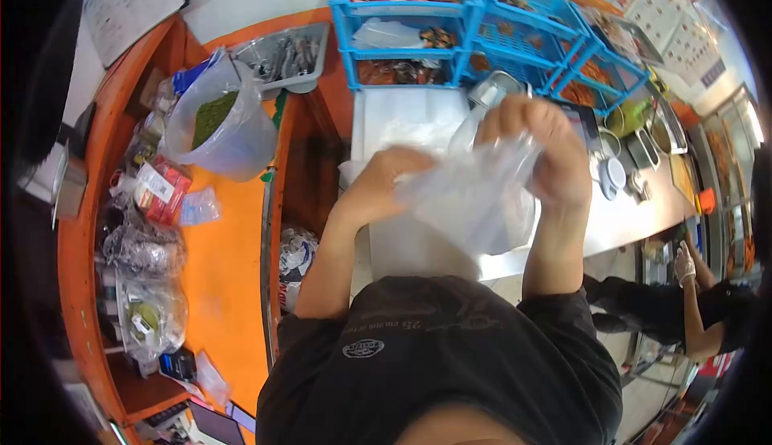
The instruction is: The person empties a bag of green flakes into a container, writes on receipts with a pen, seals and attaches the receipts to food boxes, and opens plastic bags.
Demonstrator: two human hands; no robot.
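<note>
A clear plastic bag hangs between my two hands in front of my chest, above the white worktop. My right hand, raised and closed, grips the bag's upper right part. At its left side my left hand is closed on the plastic, its fingertips partly hidden and smeared by motion. Motion blur hides whether the bag contains anything. Beyond my hands lies a white sheet or stack of bags on the worktop. A metal container stands just behind my right hand.
Blue stacked baskets with packed food line the back. On the left, an orange counter bears a translucent bucket of green stuff and wrapped goods. Containers stand at right. A co-worker's gloved hand shows at far right.
</note>
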